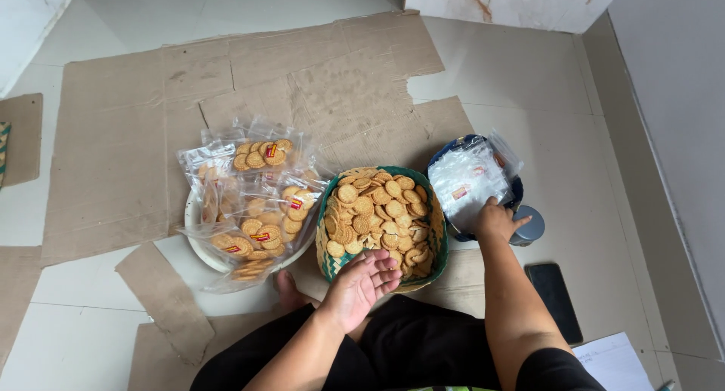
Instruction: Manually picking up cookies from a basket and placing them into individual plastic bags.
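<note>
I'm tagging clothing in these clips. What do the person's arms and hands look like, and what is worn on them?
Both forearms are bare to above the elbow. The left hand and right hand carry no gloves, and no rings, watch or bracelet show. A dark short sleeve edges the right upper arm at the bottom of the frame; the left sleeve is out of view.

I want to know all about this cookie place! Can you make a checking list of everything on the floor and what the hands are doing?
Surface: flattened cardboard spread over a pale tiled floor.
Job's things: woven basket full of round biscuits; white basin piled with filled clear packets; blue bowl holding empty clear bags.
Clutter: dark phone, grey cup, white paper.
Grippers: left hand open, palm up, over the basket's near rim; right hand on the empty bags.
Cables: nothing seen.
Surroundings: white walls; a bare foot beside the basin.
</note>
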